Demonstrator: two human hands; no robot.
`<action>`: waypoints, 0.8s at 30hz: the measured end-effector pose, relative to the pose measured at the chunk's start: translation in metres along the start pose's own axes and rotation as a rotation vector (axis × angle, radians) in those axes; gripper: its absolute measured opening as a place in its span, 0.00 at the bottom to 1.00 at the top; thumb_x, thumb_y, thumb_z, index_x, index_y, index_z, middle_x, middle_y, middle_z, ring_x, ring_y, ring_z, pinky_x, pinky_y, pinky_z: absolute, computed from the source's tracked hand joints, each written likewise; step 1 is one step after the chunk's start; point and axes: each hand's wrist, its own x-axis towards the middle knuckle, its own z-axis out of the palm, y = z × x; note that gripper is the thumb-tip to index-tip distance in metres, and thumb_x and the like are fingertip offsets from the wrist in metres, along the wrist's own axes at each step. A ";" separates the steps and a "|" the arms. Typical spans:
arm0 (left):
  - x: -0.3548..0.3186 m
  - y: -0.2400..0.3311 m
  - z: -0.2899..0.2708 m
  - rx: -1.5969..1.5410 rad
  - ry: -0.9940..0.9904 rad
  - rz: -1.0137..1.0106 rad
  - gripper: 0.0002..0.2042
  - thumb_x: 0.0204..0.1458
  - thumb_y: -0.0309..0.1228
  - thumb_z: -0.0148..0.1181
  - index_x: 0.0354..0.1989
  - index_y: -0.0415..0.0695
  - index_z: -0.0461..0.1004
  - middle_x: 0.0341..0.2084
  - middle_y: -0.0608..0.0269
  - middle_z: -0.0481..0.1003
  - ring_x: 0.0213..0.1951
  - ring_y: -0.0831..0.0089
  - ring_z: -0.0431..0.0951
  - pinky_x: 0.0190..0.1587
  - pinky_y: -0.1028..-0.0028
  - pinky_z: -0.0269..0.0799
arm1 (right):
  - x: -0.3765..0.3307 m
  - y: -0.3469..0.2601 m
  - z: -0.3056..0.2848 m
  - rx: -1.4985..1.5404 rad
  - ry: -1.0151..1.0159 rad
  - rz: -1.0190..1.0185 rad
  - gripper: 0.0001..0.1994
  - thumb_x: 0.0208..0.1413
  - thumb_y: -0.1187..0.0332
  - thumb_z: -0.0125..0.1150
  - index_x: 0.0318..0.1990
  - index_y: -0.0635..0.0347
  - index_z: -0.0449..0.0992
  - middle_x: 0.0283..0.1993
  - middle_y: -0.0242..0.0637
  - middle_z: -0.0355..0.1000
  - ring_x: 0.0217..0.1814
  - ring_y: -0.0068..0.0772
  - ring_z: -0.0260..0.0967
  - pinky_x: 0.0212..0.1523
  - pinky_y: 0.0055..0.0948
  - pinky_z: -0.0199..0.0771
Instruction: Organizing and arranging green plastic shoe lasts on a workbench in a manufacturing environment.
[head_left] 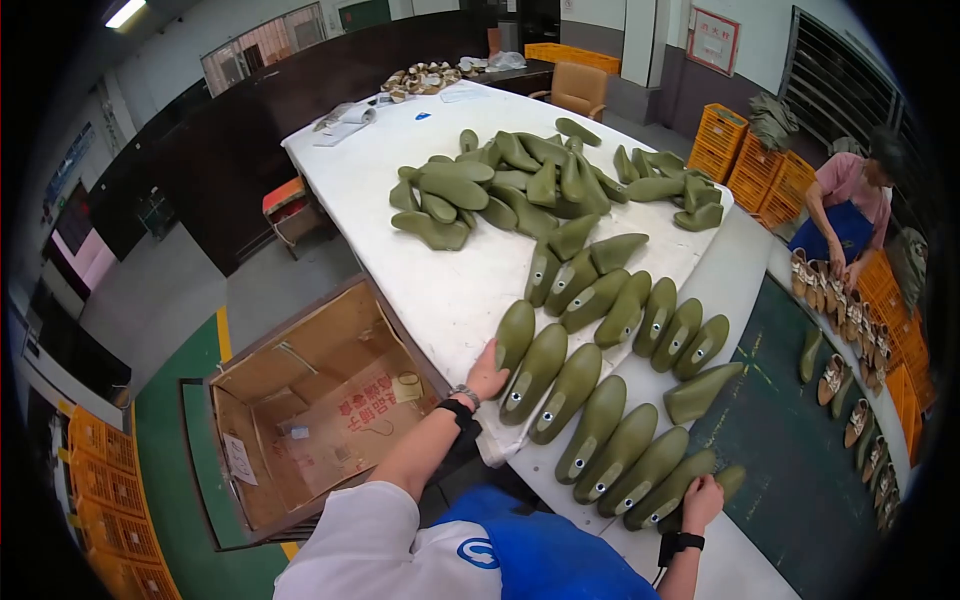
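Green shoe lasts lie in two rows on the near part of the white table, most with a round hole mark toward the near end. My left hand (488,373) is closed at the side of the leftmost shoe last (515,335) in the near row. At the other end of that row, my right hand (703,503) has its fingers curled over the end last (733,482); its fingertips are partly hidden. Between my hands stand several more lasts (602,425) side by side. A single last (702,392) lies on its side behind the row.
A large heap of lasts (540,175) covers the table's (350,190) middle. An open cardboard box (300,400) on a cart stands at my left. Beyond a green conveyor belt (780,430) at right, a person (850,205) handles shoes, near stacked orange crates (718,140).
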 end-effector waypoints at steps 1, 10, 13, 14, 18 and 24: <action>0.002 -0.001 0.001 0.052 -0.005 -0.008 0.37 0.43 0.28 0.59 0.62 0.40 0.47 0.49 0.35 0.66 0.51 0.45 0.67 0.53 0.62 0.65 | 0.001 -0.002 0.000 0.015 0.024 0.002 0.04 0.46 0.70 0.57 0.26 0.61 0.74 0.27 0.46 0.71 0.33 0.48 0.69 0.36 0.43 0.69; 0.115 -0.026 -0.088 0.058 -0.109 -0.011 0.38 0.43 0.44 0.63 0.60 0.40 0.52 0.49 0.42 0.67 0.51 0.49 0.68 0.54 0.63 0.64 | 0.004 0.010 0.010 -0.018 -0.018 -0.030 0.05 0.47 0.69 0.56 0.28 0.60 0.73 0.28 0.47 0.70 0.34 0.51 0.67 0.36 0.43 0.68; 0.208 -0.040 -0.119 0.319 0.107 0.228 0.37 0.38 0.34 0.64 0.60 0.43 0.54 0.48 0.45 0.66 0.52 0.49 0.65 0.54 0.62 0.63 | 0.001 0.027 0.012 -0.065 -0.029 -0.148 0.05 0.48 0.71 0.56 0.32 0.63 0.74 0.30 0.47 0.71 0.33 0.47 0.70 0.36 0.37 0.71; 0.236 -0.035 -0.126 0.425 0.159 0.232 0.36 0.38 0.32 0.63 0.59 0.46 0.55 0.50 0.47 0.64 0.52 0.51 0.64 0.53 0.60 0.63 | 0.005 0.020 0.003 -0.070 -0.120 -0.094 0.08 0.50 0.67 0.55 0.34 0.60 0.75 0.34 0.46 0.72 0.39 0.48 0.69 0.42 0.38 0.69; 0.337 -0.018 -0.121 0.585 0.256 0.115 0.33 0.40 0.25 0.57 0.59 0.55 0.57 0.60 0.50 0.53 0.61 0.49 0.51 0.57 0.50 0.56 | 0.009 -0.020 -0.033 0.045 -0.292 0.053 0.09 0.50 0.69 0.54 0.37 0.60 0.76 0.37 0.48 0.73 0.41 0.51 0.69 0.45 0.39 0.67; 0.426 -0.045 -0.084 0.791 0.384 0.087 0.28 0.36 0.29 0.65 0.51 0.59 0.65 0.63 0.52 0.48 0.63 0.41 0.44 0.57 0.41 0.50 | 0.022 -0.042 -0.038 -0.037 -0.282 0.193 0.11 0.52 0.68 0.54 0.39 0.65 0.75 0.38 0.51 0.73 0.41 0.52 0.70 0.44 0.40 0.69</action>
